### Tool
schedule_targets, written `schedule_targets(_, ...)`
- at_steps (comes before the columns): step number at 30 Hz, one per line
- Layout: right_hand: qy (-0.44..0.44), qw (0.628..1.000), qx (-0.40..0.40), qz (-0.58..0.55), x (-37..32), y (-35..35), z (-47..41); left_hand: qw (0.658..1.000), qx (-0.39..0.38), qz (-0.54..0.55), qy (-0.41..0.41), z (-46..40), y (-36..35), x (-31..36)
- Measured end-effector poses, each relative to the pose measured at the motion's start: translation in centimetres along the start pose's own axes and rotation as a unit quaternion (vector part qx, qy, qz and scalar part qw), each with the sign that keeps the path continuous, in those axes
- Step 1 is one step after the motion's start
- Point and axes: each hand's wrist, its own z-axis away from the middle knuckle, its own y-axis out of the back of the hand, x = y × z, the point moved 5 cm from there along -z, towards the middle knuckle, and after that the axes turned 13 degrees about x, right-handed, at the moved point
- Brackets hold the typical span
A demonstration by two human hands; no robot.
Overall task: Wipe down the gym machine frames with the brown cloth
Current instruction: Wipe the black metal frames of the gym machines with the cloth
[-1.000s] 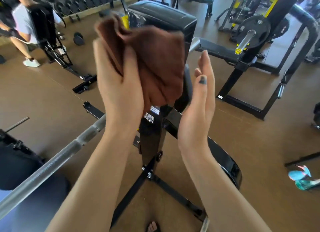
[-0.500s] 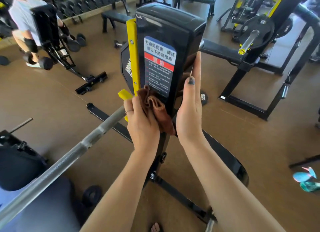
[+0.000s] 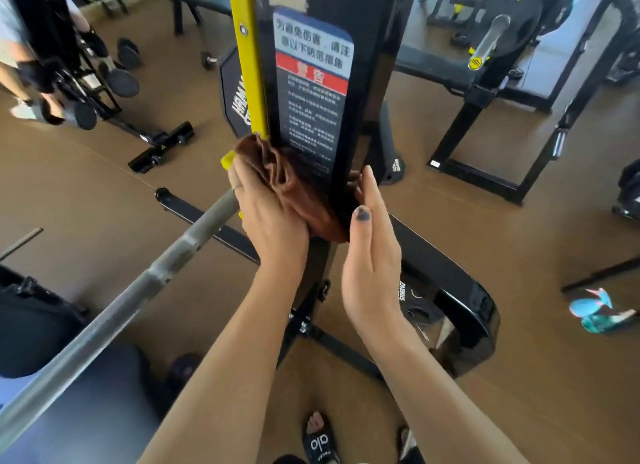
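Bare forearms, no sleeves; left hand [image 3: 273, 217] wears a thin ring, right hand [image 3: 372, 255] has dark thumbnail polish; black slide sandals [image 3: 320, 443].

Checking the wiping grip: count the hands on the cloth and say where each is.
2. The left hand grips the cloth left of the post; the right hand, held flat, touches it on the right.

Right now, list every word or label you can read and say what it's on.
"警告": red band of the warning sticker on the black upright.
"alo": black slide sandal.
"STRENG", cut off: curved black base.
Sticker's other lines: blurred.
White lettering on the black plate behind the yellow strip: partly hidden, unreadable.
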Motion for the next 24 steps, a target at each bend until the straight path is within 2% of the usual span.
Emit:
schedule_targets(1,0.022,0.999,-0.002,0.05,0.3,0.2,0.3,0.998,-0.026,-0.018,0.047,1.1,0.0,-2.0)
schedule_targets(3,0.071,0.992,0.01,0.105,0.5,0.8,0.6,0.996,-0.038,-0.03,0.07,2.7,0.1,-3.1)
schedule_targets(6,0.109,0.988,0.078,0.079,0.6,2.0,1.7,0.999,0.008,0.023,0.036,1.1,0.0,-0.3)
schedule_targets(8,0.112,0.986,0.097,0.072,1.0,2.4,3.0,0.999,0.037,0.028,-0.024,-0.9,-0.6,1.3)
schedule_targets(11,0.082,0.991,0.083,0.059,1.7,2.5,4.1,0.999,0.014,0.015,-0.039,-1.9,-1.5,2.8)
schedule_targets(13,0.045,0.995,0.065,0.058,2.3,2.4,4.3,0.996,0.035,0.057,-0.056,-1.5,-1.2,2.6)
schedule_targets(15,0.0,0.997,0.043,0.068,3.2,2.5,4.5,0.997,0.052,0.052,-0.02,-0.6,-0.6,0.2)
schedule_targets(18,-0.051,0.995,0.018,0.081,4.9,2.8,4.9,0.996,0.0,0.062,0.06,2.1,-0.5,-3.1)
schedule_targets(20,-0.049,0.995,-0.001,0.086,5.4,3.0,4.8,0.997,-0.015,0.031,0.07,3.2,-0.1,-3.7)
schedule_targets(22,-0.036,0.996,-0.025,0.081,5.1,2.7,4.8,0.993,-0.021,0.056,0.099,3.4,0.0,-3.1)
schedule_targets(24,-0.022,0.996,-0.049,0.066,4.1,2.1,4.7,0.995,-0.017,0.074,0.063,2.5,0.1,-1.7)
